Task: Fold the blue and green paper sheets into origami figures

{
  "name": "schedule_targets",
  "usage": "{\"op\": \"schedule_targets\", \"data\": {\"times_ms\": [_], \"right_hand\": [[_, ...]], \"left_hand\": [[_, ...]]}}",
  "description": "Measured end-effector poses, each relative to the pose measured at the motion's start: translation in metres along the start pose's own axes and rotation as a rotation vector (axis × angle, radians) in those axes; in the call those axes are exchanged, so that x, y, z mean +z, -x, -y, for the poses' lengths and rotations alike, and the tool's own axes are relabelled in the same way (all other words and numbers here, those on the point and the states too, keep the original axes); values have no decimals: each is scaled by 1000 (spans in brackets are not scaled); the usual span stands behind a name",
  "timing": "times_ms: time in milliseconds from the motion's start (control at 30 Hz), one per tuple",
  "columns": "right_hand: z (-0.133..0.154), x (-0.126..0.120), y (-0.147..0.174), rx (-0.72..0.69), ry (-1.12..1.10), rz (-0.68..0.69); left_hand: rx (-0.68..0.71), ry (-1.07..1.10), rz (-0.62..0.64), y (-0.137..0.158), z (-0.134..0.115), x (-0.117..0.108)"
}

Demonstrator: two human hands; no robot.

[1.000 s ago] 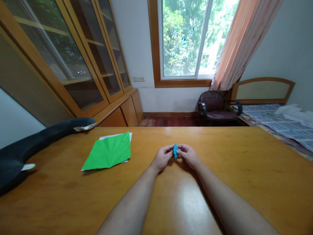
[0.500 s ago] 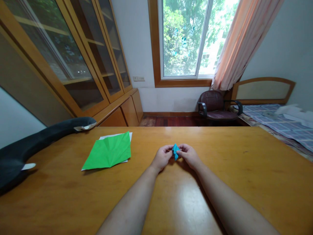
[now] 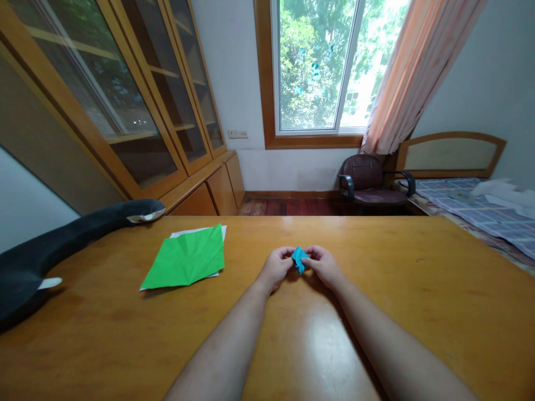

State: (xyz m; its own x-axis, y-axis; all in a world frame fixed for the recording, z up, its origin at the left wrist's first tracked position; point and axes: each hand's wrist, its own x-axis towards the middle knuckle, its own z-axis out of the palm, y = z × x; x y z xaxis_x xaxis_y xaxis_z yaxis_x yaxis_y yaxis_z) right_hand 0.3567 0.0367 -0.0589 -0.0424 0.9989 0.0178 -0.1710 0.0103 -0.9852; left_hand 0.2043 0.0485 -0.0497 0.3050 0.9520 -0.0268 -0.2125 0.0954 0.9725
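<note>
A small piece of folded blue paper (image 3: 299,259) is between my two hands, just over the wooden table (image 3: 376,278). My left hand (image 3: 276,269) pinches its left side with thumb and fingers. From the right, my right hand (image 3: 325,265) grips the other side, its thumb lying on the front of the paper. The blue piece looks roughly diamond-shaped with a crumpled lower end; its back and the fingertips behind it are hidden. To the left of my hands lies a creased green sheet of paper (image 3: 188,257).
White paper (image 3: 223,233) shows under the green sheet. A black and white curved object (image 3: 83,225) lies along the table's left edge. Beyond the table are a glass-fronted cabinet (image 3: 186,167), a dark red armchair (image 3: 364,172) and a bed (image 3: 455,192).
The blue paper has turned or spread, showing a wider flat face at its top left. Both hands stay in nearly the same place, still holding it.
</note>
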Motion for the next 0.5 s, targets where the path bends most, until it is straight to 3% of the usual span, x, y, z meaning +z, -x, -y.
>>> {"op": "schedule_targets", "data": {"times_ms": [200,500], "right_hand": [[1,-2,0,-16,30,-14],[6,-4,3,-15,30,63]], "left_hand": [[-9,-29,-17,-1,3,-1],[7,-56,64,3,-4,2]]}}
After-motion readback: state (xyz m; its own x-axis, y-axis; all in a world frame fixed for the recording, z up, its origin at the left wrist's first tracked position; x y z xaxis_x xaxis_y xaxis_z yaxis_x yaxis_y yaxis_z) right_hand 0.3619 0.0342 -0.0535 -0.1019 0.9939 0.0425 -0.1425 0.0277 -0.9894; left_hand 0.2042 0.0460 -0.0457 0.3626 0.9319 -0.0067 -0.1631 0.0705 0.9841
